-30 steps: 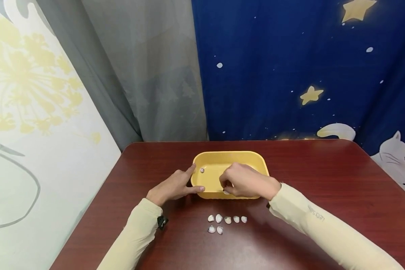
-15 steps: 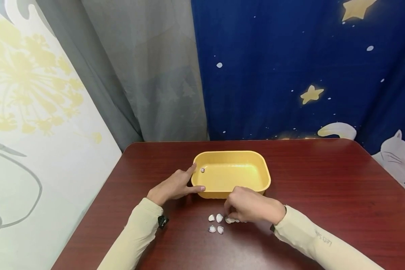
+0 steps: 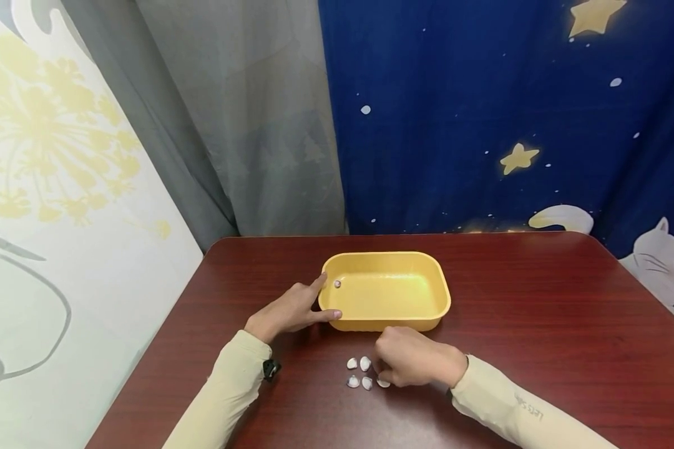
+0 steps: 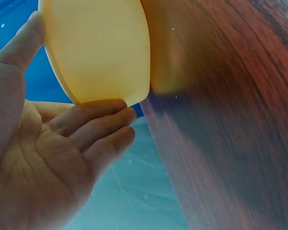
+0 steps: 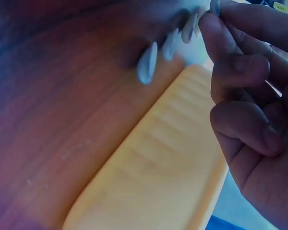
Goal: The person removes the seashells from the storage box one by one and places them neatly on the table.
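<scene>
My right hand (image 3: 415, 357) pinches a small pale seashell (image 5: 215, 6) between thumb and finger, low over the table in front of the basin. In the head view that shell shows just below the fingertips, at the right end of the nearer shell row. Several other white shells (image 3: 352, 381) lie in two rows to its left; my hand hides part of the farther row. My left hand (image 3: 292, 308) rests on the left end of the yellow basin (image 3: 384, 325), thumb at the front rim, fingers fairly straight against the side. One small shell (image 3: 337, 284) sits inside the basin, at its left.
The dark red wooden table (image 3: 539, 299) extends around the basin. Behind its far edge hang a grey curtain (image 3: 269, 156) and a blue star-patterned curtain (image 3: 455, 125). A white patterned wall (image 3: 90, 262) stands along the left.
My right hand has come out of the basin toward me, passed over the farther shell row, and now holds a shell at the nearer row. The left hand and basin have stayed put.
</scene>
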Demonstrator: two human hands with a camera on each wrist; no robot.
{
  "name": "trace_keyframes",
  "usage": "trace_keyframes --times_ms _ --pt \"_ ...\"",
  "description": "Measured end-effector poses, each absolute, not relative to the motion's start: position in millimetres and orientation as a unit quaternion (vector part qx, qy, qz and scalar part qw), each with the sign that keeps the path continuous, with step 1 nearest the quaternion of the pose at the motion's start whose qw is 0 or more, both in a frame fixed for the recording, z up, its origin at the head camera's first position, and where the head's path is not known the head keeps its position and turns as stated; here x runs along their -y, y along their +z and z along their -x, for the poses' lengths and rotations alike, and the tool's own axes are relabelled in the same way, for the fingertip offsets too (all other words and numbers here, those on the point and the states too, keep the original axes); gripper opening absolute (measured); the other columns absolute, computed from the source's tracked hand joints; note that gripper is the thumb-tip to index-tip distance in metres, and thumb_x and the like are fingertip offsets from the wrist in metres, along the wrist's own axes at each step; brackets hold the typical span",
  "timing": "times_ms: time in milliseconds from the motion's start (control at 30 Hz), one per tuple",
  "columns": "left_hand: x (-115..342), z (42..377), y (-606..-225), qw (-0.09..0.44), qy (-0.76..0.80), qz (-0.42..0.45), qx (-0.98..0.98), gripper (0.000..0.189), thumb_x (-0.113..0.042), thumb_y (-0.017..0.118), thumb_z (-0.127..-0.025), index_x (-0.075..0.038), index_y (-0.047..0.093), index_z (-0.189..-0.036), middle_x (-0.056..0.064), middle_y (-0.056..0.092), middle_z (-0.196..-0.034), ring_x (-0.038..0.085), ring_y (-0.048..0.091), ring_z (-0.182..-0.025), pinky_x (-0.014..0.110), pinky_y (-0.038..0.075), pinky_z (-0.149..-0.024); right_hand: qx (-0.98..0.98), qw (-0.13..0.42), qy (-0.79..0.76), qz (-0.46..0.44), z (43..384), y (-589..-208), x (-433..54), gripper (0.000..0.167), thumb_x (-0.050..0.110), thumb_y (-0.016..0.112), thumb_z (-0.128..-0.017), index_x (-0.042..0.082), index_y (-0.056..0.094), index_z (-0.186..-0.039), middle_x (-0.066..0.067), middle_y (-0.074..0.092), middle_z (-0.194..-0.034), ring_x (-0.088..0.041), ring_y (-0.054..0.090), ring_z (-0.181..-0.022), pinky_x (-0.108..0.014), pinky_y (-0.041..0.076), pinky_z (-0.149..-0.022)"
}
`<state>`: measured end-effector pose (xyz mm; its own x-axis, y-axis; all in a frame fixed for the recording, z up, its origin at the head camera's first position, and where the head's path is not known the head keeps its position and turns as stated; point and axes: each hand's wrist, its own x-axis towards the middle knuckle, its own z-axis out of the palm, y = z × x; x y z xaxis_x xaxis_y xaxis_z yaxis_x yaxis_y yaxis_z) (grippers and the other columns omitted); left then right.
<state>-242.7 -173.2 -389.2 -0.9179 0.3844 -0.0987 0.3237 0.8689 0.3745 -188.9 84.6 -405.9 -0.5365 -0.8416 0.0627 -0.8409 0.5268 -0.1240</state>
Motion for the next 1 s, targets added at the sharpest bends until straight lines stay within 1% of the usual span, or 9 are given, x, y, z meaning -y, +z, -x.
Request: trace_keyframes --times_ms 67,133,233,500,600,733,800,900,1000 --pt "173.2 242.5 -389.0 0.086 0.179 -0.187 -0.962 0.101 -0.06 0.069 -0.087 -0.007 0.024 -0.16 0.008 0.064 -0.094 0.016 0.058 -0.086 0.03 0.05 -0.081 -0.871 0.006 -0.071 0.486 188.3 -406.7 -83.9 0.035 0.015 0.081 -0.073 0.022 0.054 -0.051 0.016 0.039 -0.051 0.001 0.032 -0.05 -0.015 0.03 -0.047" --pt "173.0 242.6 -388.7 0.085 0.18 -0.189 -0.961 0.101 -0.06 0.069 -0.087 -0.007 0.024 -0.16 0.006 0.063 -0.09 0.016 0.058 -0.085 0.029 0.049 -0.08 -0.869 0.004 -0.068 0.49 187.8 -407.0 -83.0 0.033 0.015 0.081 -0.073 0.022 0.057 -0.052 0.016 0.043 -0.051 0.001 0.034 -0.051 -0.015 0.031 -0.047" --pt "172.8 242.4 -387.9 0.084 0.18 -0.189 -0.962 0.101 -0.06 0.069 -0.087 -0.006 0.025 -0.16 0.006 0.063 -0.094 0.016 0.057 -0.087 0.029 0.049 -0.08 -0.868 0.001 -0.065 0.492 187.4 -406.9 -82.1 0.031 0.013 0.08 -0.073 0.023 0.059 -0.053 0.016 0.046 -0.052 0.002 0.035 -0.05 -0.015 0.031 -0.047" --pt "172.8 241.1 -388.8 0.085 0.179 -0.185 -0.962 0.1 -0.06 0.069 -0.087 -0.007 0.025 -0.16 0.011 0.065 -0.103 0.016 0.058 -0.089 0.03 0.05 -0.083 -0.865 0.006 -0.069 0.497 186.3 -408.1 -82.3 0.033 0.011 0.079 -0.073 0.023 0.058 -0.051 0.017 0.044 -0.05 0.002 0.034 -0.05 -0.014 0.03 -0.047" --pt "172.5 241.5 -390.0 0.087 0.179 -0.182 -0.963 0.101 -0.061 0.069 -0.087 -0.006 0.025 -0.16 0.014 0.066 -0.112 0.016 0.058 -0.092 0.031 0.051 -0.085 -0.867 -0.001 -0.07 0.493 187.2 -407.0 -83.7 0.033 0.013 0.079 -0.074 0.023 0.057 -0.053 0.016 0.043 -0.05 0.002 0.034 -0.05 -0.014 0.031 -0.047" --pt "172.3 241.7 -390.7 0.083 0.178 -0.181 -0.964 0.101 -0.061 0.069 -0.087 -0.006 0.025 -0.159 0.017 0.065 -0.123 0.017 0.058 -0.095 0.032 0.051 -0.086 -0.867 -0.004 -0.085 0.491 189.9 -403.4 -85.8 0.033 0.013 0.079 -0.074 0.023 0.055 -0.054 0.017 0.038 -0.05 0.003 0.031 -0.049 -0.013 0.029 -0.047" --pt "172.4 241.4 -390.4 0.082 0.178 -0.181 -0.964 0.101 -0.061 0.069 -0.087 -0.007 0.025 -0.16 0.017 0.065 -0.124 0.017 0.058 -0.095 0.032 0.051 -0.086 -0.864 0.006 -0.099 0.494 191.8 -400.6 -86.4 0.031 0.012 0.078 -0.076 0.023 0.056 -0.056 0.018 0.038 -0.05 0.004 0.031 -0.05 -0.012 0.027 -0.047" --pt "172.5 241.2 -389.9 0.08 0.178 -0.182 -0.964 0.1 -0.06 0.069 -0.087 -0.006 0.026 -0.159 0.018 0.065 -0.124 0.018 0.058 -0.094 0.031 0.051 -0.085 -0.861 0.02 -0.114 0.494 195.0 -395.6 -87.2 0.026 0.011 0.077 -0.078 0.023 0.063 -0.061 0.019 0.046 -0.053 0.006 0.035 -0.051 -0.01 0.03 -0.049" --pt "172.2 240.9 -390.1 0.077 0.178 -0.185 -0.963 0.1 -0.06 0.069 -0.087 -0.006 0.026 -0.159 0.018 0.066 -0.123 0.018 0.058 -0.093 0.032 0.051 -0.085 -0.864 0.033 -0.123 0.488 197.8 -390.2 -88.6 0.016 0.012 0.077 -0.081 0.022 0.072 -0.069 0.019 0.057 -0.058 0.007 0.042 -0.054 -0.01 0.037 -0.052"
